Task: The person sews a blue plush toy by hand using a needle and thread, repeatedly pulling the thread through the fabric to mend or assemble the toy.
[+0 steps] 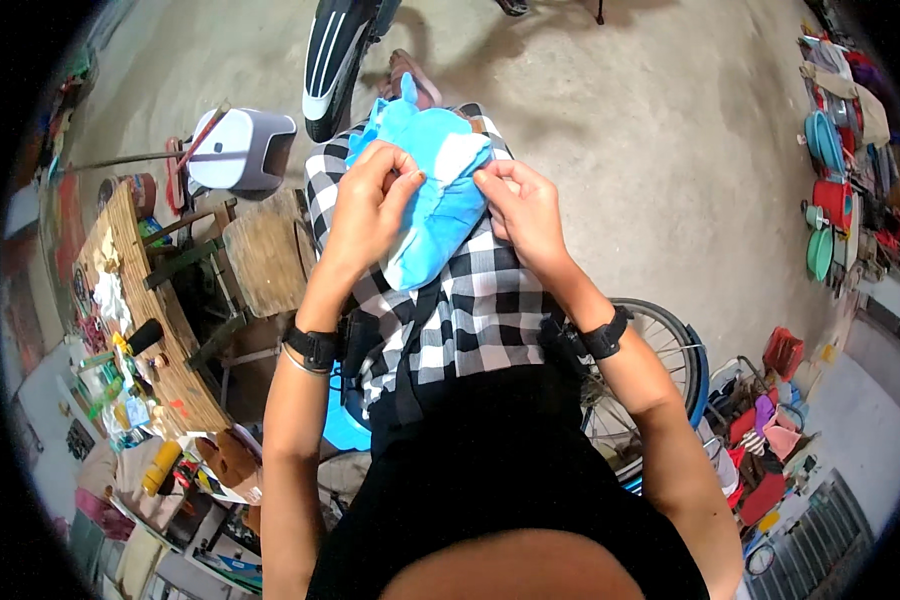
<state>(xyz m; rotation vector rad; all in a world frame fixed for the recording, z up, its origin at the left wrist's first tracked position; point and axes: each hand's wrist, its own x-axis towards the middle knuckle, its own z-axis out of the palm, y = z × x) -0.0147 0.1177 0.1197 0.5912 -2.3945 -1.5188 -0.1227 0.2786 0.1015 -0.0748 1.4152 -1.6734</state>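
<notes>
A light-blue soft fabric piece (432,222) with white patches lies across my lap. It looks like a limp plush toy or its cover; I cannot tell which. Small pointed flaps stick up at its far end. My left hand (375,205) pinches its left side between thumb and bent fingers. On the right edge, beside a white patch, the thumb and fingertips of my right hand (520,205) are closed on the same fabric. Whatever small thing may sit between the fingertips is hidden. Black-and-white checked cloth (470,330) covers my legs under it.
To the left stand a white plastic stool (235,150), a small wooden seat (267,255) and a cluttered wooden table (160,310). A bicycle wheel (660,350) is close by my right forearm. Piled goods (835,150) line the right wall. Concrete floor (660,130) lies ahead.
</notes>
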